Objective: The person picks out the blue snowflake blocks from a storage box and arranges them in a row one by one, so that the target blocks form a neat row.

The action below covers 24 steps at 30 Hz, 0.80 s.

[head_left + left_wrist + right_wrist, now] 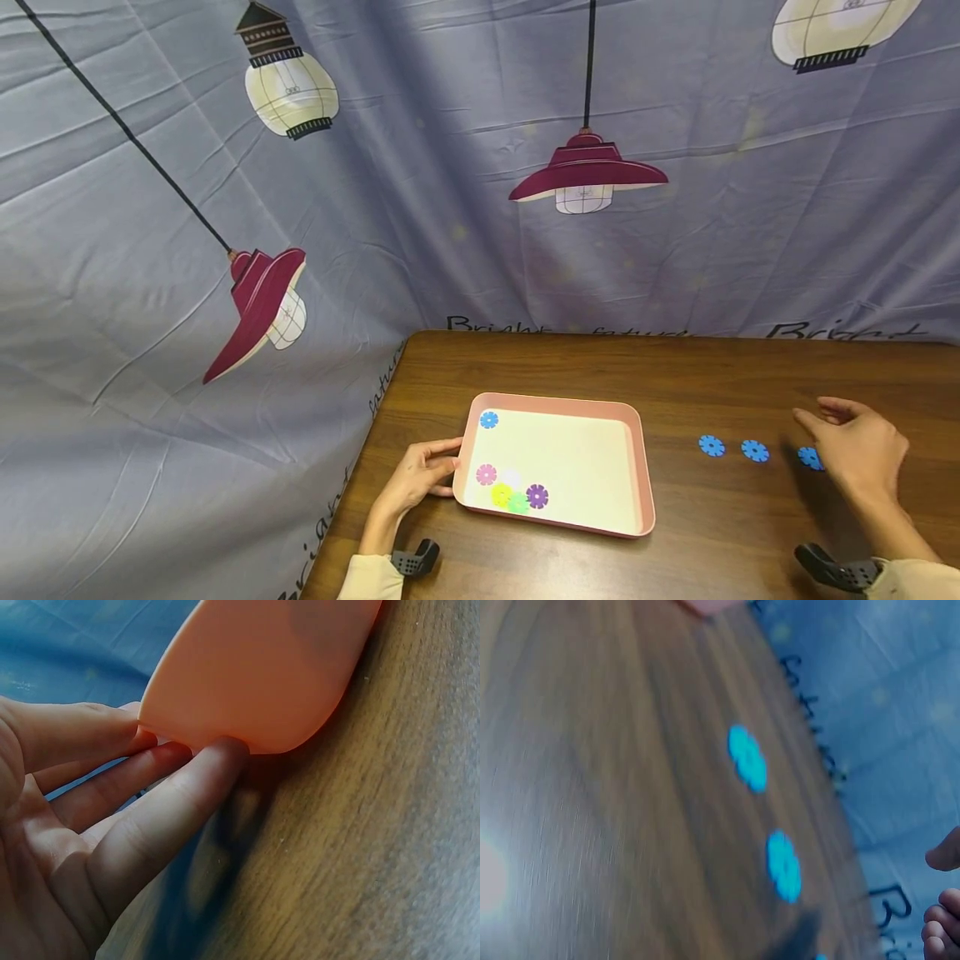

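Note:
My left hand (417,477) touches the left wall of a shallow pink tray (643,479) with its fingertips. In the left wrist view its fingers (172,802) lie nearly straight against the tray's outer wall (255,682). Over the right side of the table hovers my right hand (862,446), thumb and fingers apart, with nothing visible between them. Just beneath it lies a blue flower-shaped disc (810,457), partly covered by the hand. Two more blue discs, a middle one (755,451) and a left one (712,446), form a row with it.
Inside the tray, a blue disc (489,419) sits at the upper left. Pink (486,475), white, yellow (501,495), green (518,502) and purple (537,497) discs cluster at the lower left. A printed curtain (450,208) hangs behind the wooden table (712,533).

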Motion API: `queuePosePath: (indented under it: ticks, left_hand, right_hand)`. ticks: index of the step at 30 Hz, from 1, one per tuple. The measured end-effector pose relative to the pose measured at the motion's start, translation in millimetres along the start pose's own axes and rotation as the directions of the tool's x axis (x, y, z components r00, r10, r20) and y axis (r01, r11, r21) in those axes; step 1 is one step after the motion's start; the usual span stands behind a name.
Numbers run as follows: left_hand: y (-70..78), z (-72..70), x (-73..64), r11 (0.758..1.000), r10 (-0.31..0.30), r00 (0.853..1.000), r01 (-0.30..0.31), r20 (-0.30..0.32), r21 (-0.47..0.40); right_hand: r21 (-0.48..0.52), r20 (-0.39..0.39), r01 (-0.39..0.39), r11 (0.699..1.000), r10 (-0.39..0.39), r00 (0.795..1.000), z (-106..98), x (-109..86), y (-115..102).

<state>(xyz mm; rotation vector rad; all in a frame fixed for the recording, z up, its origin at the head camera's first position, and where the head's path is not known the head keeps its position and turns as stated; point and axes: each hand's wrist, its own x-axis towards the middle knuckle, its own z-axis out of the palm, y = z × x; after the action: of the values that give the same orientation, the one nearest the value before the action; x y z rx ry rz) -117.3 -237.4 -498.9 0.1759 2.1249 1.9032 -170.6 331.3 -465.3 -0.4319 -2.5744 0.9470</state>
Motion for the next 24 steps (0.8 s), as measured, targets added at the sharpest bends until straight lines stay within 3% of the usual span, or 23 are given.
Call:
queuePosePath:
  ticks: [13, 24]
  left_hand:
    - [1.4, -0.6, 0.5, 1.0, -0.001, 1.0, 0.001, -0.003, 0.003]
    - [2.3, 0.9, 0.0, 1.0, 0.0, 1.0, 0.0, 0.007, -0.002]
  right_hand:
    - [0.113, 0.035, 0.066, 0.991, -0.07, 0.997, 33.1, 0.3, -59.0]
    - [0.178, 0.089, 0.112, 0.978, -0.129, 0.988, 72.6, -21.2, -117.1]
